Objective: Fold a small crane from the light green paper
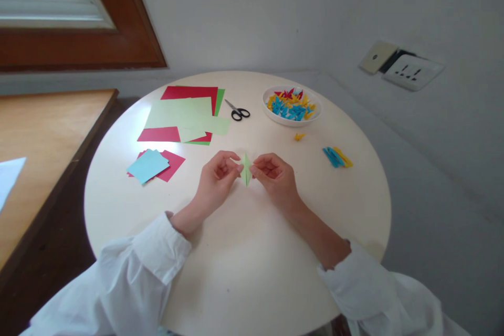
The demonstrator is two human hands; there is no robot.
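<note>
A small folded piece of light green paper [246, 170], shaped like a narrow upright diamond with a crease down its middle, is held over the middle of the round table. My left hand [220, 174] pinches its left edge between thumb and fingertips. On the opposite edge, my right hand [275, 175] pinches it the same way. Beyond my right hand lies a single tiny yellow folded paper crane [299, 137]. Both hands are close together, with only the paper between their fingertips.
On the white table [236, 273], coloured sheets [179, 113] and small paper squares [148, 166] lie left. Black-handled scissors [239, 113] are at the back, beside a white dish [292, 123] of folded cranes. Blue and yellow folded strips [337, 157] lie right.
</note>
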